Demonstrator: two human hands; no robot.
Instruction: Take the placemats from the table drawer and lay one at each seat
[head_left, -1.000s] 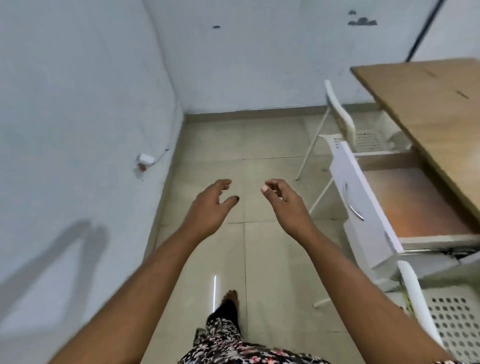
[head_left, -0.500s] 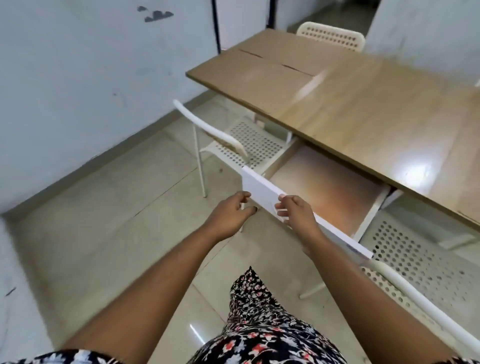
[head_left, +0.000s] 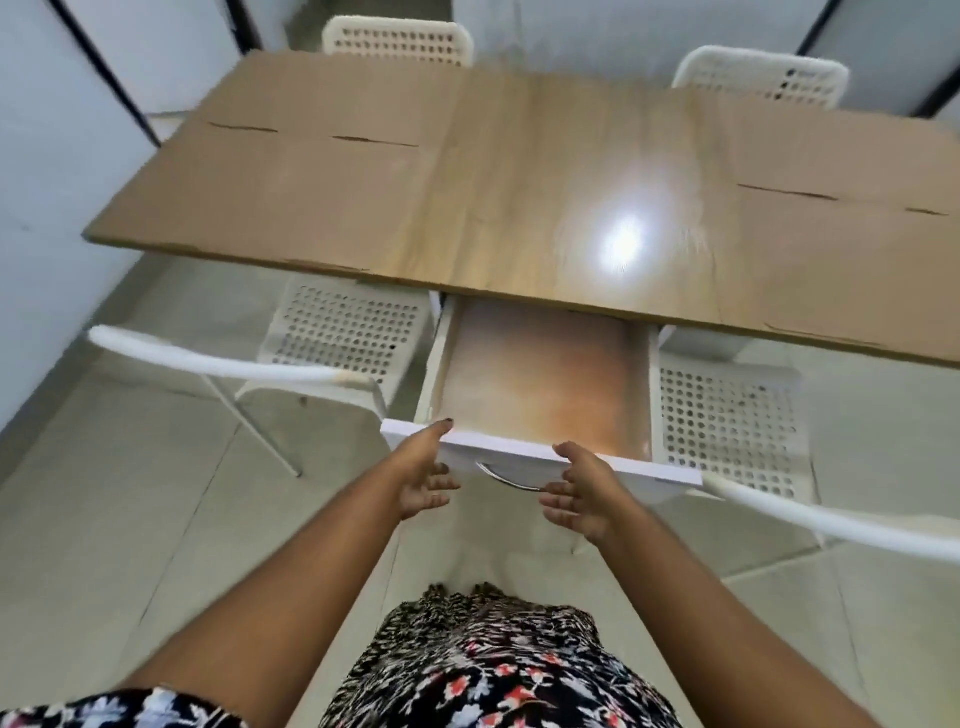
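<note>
- Half a second ago the person stood at an angle to the table (head_left: 322, 208); now they face it squarely, the drawer (head_left: 545, 384) pulled open in front of them.
- The left hand (head_left: 423, 475) and right hand (head_left: 582, 491) have come to the white drawer front, fingers loosely spread, grasping nothing; the left fingertips touch its top edge.
- The placemats (head_left: 550, 374) seem to lie flat inside the drawer as a tan sheet; none is on the table yet, so lifting them out likely comes next.

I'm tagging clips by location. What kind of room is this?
Probably a small dining room: a wooden table with an open drawer, ringed by white perforated chairs.
</note>
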